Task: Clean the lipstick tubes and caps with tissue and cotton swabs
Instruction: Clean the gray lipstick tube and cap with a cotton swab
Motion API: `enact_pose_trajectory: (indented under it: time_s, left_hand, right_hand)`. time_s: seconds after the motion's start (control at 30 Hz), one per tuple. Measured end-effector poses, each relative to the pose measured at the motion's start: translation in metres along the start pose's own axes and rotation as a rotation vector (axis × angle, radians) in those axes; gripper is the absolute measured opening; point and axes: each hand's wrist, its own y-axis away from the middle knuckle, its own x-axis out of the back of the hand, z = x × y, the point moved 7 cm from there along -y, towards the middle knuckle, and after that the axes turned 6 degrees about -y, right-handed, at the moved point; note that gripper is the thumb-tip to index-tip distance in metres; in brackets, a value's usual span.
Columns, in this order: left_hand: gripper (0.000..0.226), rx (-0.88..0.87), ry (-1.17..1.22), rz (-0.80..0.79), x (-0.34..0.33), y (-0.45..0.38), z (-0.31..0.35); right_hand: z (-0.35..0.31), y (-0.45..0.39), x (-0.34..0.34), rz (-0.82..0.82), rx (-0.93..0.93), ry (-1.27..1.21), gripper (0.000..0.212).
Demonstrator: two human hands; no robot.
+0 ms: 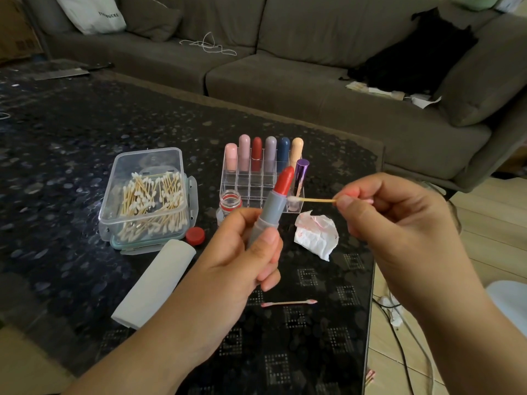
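Note:
My left hand [242, 260] grips a grey lipstick tube [271, 212], held upright and slightly tilted, with its red stick extended. My right hand [399, 229] pinches a cotton swab [312, 199] by one end; the swab's white tip touches the rim of the grey tube. A crumpled tissue [316, 236] with red stains lies on the table behind my hands. A used pink-stained swab [288, 303] lies near the front edge. A clear organizer [256, 183] holds several capped lipsticks and a purple tube [300, 175].
An open plastic box of cotton swabs [151, 201] stands at the left. A folded white tissue pack [155, 283] lies in front of it. A small open bottle [229, 202] and its red cap [195, 235] sit nearby. The dark glass table [85, 138] ends at the right; a grey sofa is behind.

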Motion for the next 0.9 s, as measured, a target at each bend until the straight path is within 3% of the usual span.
enact_pose_trajectory:
  time_s: [0.9]
  left_hand:
    - [0.022, 0.016, 0.080, -0.018, -0.0023, 0.0015, 0.0038]
  right_hand:
    - [0.0008, -0.0005, -0.0007, -0.012, -0.005, -0.085, 0.012]
